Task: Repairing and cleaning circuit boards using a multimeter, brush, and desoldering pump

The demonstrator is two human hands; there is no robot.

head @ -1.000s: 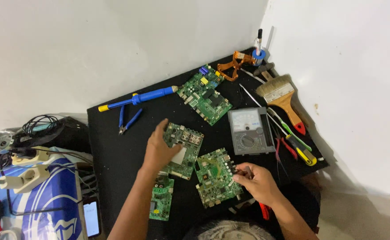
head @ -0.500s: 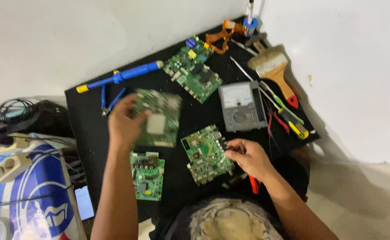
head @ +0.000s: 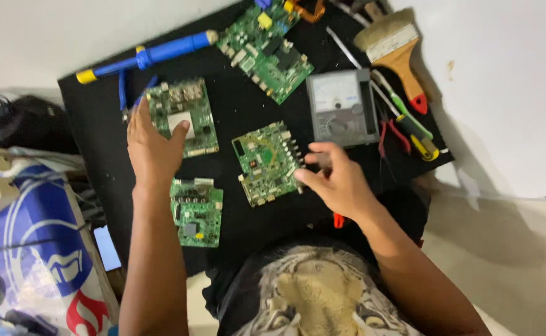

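resting flat on a black work mat (head: 235,230), four green circuit boards are laid apart from one another so that each face shows whole. the left hand (head: 152,146) lies on the left edge of the upper-left board (head: 183,115), fingers spread and not closed around it, thumb tip pressing on the pale square part at the board's middle; the hold reads as a flat press that keeps the board still on the mat, not a lift. the right hand (head: 338,180) sits at the right edge of the centre board (head: 267,162), thumb and forefinger drawn together at the board's row of edge connectors; whether they pinch the edge itself or only touch it cannot be told. that board lies tilted, one corner towards the person. a third board (head: 197,211) lies just below the left wrist, untouched, and a larger fourth board (head: 267,50) lies at the far side of the mat. a grey analogue meter (head: 341,106) stands just beyond the right hand, dial up, within easy reach. a blue-handled soldering tool (head: 148,56) lies along the far left edge, near the left fingertips. to the right, a wooden-handled brush (head: 397,53) and a cluster of screwdrivers and probes (head: 410,124) are lined along the mat's edge, well clear of the boards.
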